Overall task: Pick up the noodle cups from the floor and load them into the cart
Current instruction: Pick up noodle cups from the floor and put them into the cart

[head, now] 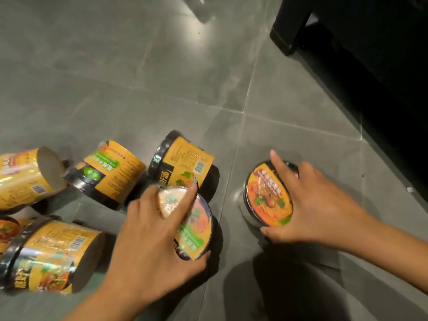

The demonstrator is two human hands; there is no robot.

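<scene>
Near-left: left hand point(148, 230), palm down, forearm in from the bottom edge. Clamped over the lid of left cup point(196, 230): index straight across the lid, thumb hooked on the near rim, other fingers round the far side. Left cup upright on the floor point(162, 66), axis vertical, lid up.

Just left of that hand: low cup point(53, 256), on its side, axis left-right, base toward the hand, black lid band to the left. Untouched. Beside it at the frame edge: edge cup point(7, 228), only part of the lid in view.

Right: right hand point(317, 205), palm down, forearm in from the right edge. Wrapped round right cup point(266, 198): index straight along the far rim, thumb on the near rim, remaining fingers curled on the right wall. Right cup roughly upright, lid up, well apart from left cup.

Farther back, three on their sides:
- back cup point(185, 163), just behind left cup, lid end far-left, base right
- mid cup point(108, 172), lid band near-left, base far-right
- far-left cup point(23, 177), base right, against mid cup's lid band

Far right: black frame point(370, 54), too dark to identify.
</scene>
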